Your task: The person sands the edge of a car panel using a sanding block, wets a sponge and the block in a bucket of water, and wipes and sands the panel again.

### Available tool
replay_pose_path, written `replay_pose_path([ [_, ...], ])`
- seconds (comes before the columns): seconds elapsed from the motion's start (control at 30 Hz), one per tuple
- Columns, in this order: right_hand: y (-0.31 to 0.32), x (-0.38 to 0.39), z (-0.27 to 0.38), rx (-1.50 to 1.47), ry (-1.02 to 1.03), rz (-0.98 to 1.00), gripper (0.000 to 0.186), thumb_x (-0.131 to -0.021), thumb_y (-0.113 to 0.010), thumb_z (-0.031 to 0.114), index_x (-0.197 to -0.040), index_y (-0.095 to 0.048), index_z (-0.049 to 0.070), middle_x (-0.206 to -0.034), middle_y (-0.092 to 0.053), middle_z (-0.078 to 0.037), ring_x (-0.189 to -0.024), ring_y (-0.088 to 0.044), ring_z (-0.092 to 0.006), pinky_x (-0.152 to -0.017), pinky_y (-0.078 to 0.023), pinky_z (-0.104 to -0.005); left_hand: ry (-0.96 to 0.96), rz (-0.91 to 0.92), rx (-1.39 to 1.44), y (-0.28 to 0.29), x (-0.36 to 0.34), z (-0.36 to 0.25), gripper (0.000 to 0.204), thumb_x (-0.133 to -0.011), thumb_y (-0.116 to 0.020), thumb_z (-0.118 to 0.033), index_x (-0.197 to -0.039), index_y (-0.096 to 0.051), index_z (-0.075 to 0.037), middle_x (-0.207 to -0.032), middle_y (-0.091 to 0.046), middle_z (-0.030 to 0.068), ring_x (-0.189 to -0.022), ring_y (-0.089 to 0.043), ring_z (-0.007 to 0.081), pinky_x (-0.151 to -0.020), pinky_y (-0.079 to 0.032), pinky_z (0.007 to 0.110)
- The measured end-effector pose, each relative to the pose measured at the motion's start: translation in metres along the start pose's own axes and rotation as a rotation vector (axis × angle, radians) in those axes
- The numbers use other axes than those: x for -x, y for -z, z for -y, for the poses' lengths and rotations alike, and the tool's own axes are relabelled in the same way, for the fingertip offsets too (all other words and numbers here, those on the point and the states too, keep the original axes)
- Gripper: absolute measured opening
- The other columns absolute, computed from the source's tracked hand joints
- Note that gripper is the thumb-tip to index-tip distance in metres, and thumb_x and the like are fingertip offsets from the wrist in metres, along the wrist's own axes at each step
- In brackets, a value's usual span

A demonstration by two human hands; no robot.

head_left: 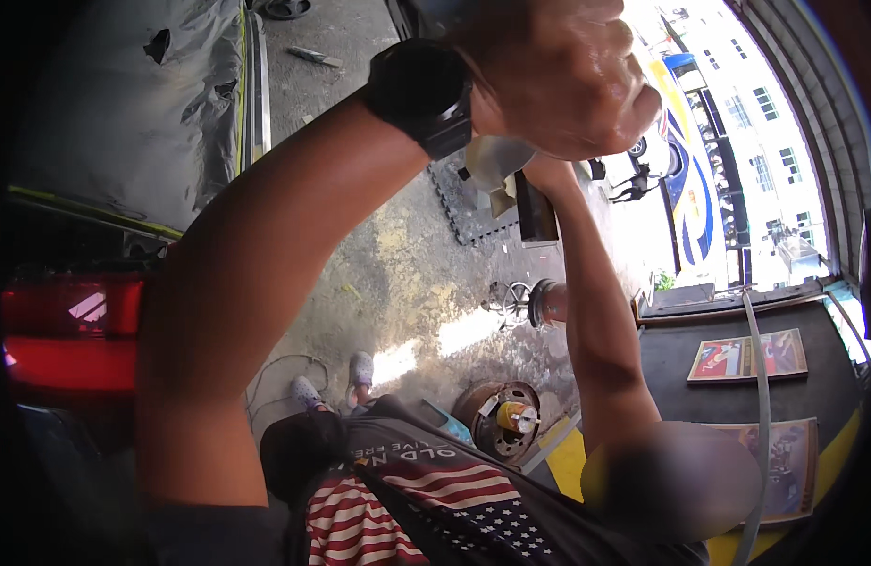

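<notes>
Raised high in front of me, my left hand (pixel 568 90) has its fingers curled into a fist, with a black watch (pixel 421 94) on the wrist. Whatever it may grip is hidden. My right hand (pixel 547 174) is up just behind and below it, its fingers mostly covered by the left hand. Right beside both hands is a translucent whitish rounded piece (pixel 498 160), perhaps a plastic cup; which hand touches it, I cannot tell.
Plastic sheeting (pixel 105 113) edged with yellow-green tape covers a panel on the left, above a red tail light (pixel 72 330). Below me lies a wheel rim (pixel 478 410) with a yellow can (pixel 518 417). Framed pictures (pixel 749 357) lie to the right. A bus (pixel 686 160) is outside.
</notes>
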State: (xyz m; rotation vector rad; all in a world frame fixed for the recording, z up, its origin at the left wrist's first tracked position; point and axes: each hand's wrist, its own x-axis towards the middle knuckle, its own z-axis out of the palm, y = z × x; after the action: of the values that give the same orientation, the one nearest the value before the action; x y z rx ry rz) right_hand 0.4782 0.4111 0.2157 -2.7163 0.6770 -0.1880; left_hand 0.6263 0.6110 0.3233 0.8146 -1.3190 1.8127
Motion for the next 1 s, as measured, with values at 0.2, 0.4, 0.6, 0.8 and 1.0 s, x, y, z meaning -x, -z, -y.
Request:
replay_pose_path([
  [0.2,-0.004,0.038,0.017,-0.166,0.069,-0.168,0.050,-0.097,-0.066,0.006,-0.145,-0.056,-0.002,-0.132,-0.071,-0.022,-0.129,-0.066,-0.0346,-0.110,-0.048,-0.0417,-0.071,0.317,-0.103,0.001,-0.008,-0.008,0.025,-0.066,-0.078,-0.020,-0.054,-0.056,-0.023,-0.046,-0.046,-0.0097,-0.046,-0.051,0.0088,-0.062,-0.040,0.031],
  [0.4,0.003,-0.011,-0.009,0.138,0.065,0.080,0.044,-0.099,-0.064,0.013,-0.138,-0.062,-0.007,-0.132,-0.072,-0.025,-0.128,-0.067,-0.0357,-0.110,-0.048,-0.0418,-0.186,0.403,-0.006,-0.032,-0.004,-0.003,0.013,-0.081,-0.078,-0.009,-0.084,-0.070,-0.018,-0.070,-0.067,-0.0081,-0.065,-0.068,0.0061,-0.066,-0.046,0.028],
  [0.6,-0.006,0.040,0.006,0.002,-0.039,-0.162,0.049,-0.099,-0.065,0.008,-0.146,-0.057,-0.005,-0.141,-0.068,-0.024,-0.133,-0.064,-0.0358,-0.114,-0.045,-0.0432,-0.096,0.517,-0.040,-0.025,-0.001,-0.007,0.012,-0.086,-0.077,-0.008,-0.090,-0.069,-0.016,-0.074,-0.068,-0.0094,-0.072,-0.066,0.0040,-0.069,-0.047,0.028],
  [0.8,-0.005,0.022,-0.011,0.027,0.018,-0.068,0.046,-0.099,-0.064,0.008,-0.142,-0.058,-0.006,-0.139,-0.069,-0.025,-0.131,-0.064,-0.0361,-0.114,-0.045,-0.0426,-0.024,0.597,0.006,-0.031,-0.001,-0.012,0.010,-0.091,-0.076,-0.008,-0.094,-0.068,-0.014,-0.075,-0.067,-0.0097,-0.079,-0.065,0.0023,-0.071,-0.048,0.027],
  [1.0,-0.012,0.046,0.011,-0.090,-0.056,-0.236,0.041,-0.099,-0.064,0.006,-0.138,-0.061,-0.006,-0.136,-0.070,-0.027,-0.128,-0.067,-0.0377,-0.111,-0.047,-0.0438,-0.034,0.586,-0.122,-0.031,-0.001,-0.015,0.013,-0.099,-0.070,-0.009,-0.089,-0.065,-0.015,-0.081,-0.061,-0.0086,-0.079,-0.059,0.0008,-0.072,-0.047,0.025],
])
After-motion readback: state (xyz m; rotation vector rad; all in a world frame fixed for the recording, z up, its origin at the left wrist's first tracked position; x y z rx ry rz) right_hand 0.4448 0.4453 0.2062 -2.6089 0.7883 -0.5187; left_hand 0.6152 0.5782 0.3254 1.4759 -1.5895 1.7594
